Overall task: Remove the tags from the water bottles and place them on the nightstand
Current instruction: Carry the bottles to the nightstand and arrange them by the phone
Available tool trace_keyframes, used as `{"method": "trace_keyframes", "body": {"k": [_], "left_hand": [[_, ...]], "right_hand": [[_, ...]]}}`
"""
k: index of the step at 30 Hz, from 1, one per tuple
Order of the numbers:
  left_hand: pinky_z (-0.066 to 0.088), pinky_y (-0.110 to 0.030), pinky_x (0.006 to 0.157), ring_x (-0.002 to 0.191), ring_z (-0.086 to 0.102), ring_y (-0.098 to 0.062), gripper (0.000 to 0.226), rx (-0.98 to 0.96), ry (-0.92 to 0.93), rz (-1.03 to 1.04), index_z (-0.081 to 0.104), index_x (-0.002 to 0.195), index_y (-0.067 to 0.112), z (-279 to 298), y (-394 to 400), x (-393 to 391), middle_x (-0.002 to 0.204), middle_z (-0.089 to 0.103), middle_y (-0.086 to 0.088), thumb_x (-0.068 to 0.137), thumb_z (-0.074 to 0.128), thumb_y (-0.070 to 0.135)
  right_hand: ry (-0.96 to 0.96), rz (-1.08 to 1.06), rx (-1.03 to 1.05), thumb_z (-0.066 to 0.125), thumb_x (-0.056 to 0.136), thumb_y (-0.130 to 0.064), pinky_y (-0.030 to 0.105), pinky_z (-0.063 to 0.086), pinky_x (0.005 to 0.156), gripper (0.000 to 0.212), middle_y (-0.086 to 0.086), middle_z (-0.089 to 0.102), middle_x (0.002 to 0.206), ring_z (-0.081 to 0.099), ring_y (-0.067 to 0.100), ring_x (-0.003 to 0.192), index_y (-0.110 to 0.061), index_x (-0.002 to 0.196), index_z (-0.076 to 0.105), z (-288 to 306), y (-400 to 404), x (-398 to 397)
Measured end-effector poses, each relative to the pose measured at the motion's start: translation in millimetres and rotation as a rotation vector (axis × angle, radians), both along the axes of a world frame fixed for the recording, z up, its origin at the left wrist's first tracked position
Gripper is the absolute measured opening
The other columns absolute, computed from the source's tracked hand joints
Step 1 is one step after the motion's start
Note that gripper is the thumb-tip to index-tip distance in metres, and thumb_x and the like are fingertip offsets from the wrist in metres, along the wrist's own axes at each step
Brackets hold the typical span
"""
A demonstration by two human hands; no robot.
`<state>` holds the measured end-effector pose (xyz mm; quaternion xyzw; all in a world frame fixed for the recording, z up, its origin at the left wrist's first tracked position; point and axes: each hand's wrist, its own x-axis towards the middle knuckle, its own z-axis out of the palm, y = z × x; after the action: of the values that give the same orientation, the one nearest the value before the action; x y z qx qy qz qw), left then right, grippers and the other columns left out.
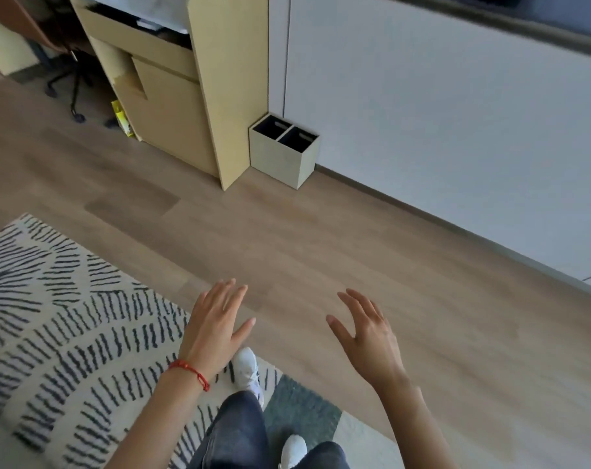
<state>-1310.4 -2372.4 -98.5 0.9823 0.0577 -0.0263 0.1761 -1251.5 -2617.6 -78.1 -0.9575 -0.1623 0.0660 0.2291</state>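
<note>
No water bottle, tag or nightstand shows in the head view. My left hand [216,319], with a red string bracelet at the wrist, hovers above the floor with its fingers straight and spread, holding nothing. My right hand [365,330] hovers beside it, a little to the right, fingers relaxed and spread, also holding nothing. Both hands are in the air over the wooden floor, apart from each other.
A light wooden desk unit [182,96] with an open drawer stands at the back left, a two-compartment beige bin [284,157] beside it against the white wall [439,130]. An office chair base [70,86] sits behind. A patterned rug [67,333] lies under my feet.
</note>
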Motion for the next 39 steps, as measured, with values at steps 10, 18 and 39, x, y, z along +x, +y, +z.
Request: {"method": "trace_keyframes", "body": {"k": [10,18,39], "left_hand": [[0.011,-0.036,0.116,0.142,0.012,-0.021,0.061,0.002,0.049,0.163,0.019,0.144,0.019,-25,137,123,0.154,0.019,-0.007,0.093,0.036,0.047],[0.014,-0.039,0.114,0.14,0.02,-0.028,0.056,-0.104,0.04,0.382,0.031,0.139,0.012,-26,221,160,0.149,0.028,-0.015,0.092,0.048,0.036],[0.023,-0.043,0.111,0.136,0.029,-0.033,0.056,-0.136,-0.018,0.954,0.038,0.136,0.008,-26,418,336,0.145,0.036,-0.018,0.088,0.057,0.031]], "right_hand": [[0.058,0.2,-0.076,0.045,0.092,-0.046,0.03,0.029,0.106,0.05,-0.002,0.039,0.145,0.034,0.016,0.134,-0.021,0.136,0.041,-16,146,157],[0.089,0.375,-0.056,0.049,0.091,-0.042,0.032,0.032,0.104,0.048,-0.001,0.043,0.143,0.037,0.018,0.132,-0.02,0.133,0.046,-18,257,240],[0.083,1.066,-0.156,0.045,0.094,-0.041,0.031,0.027,0.107,0.05,0.003,0.037,0.147,0.034,0.019,0.133,-0.017,0.137,0.038,-35,571,501]]}}
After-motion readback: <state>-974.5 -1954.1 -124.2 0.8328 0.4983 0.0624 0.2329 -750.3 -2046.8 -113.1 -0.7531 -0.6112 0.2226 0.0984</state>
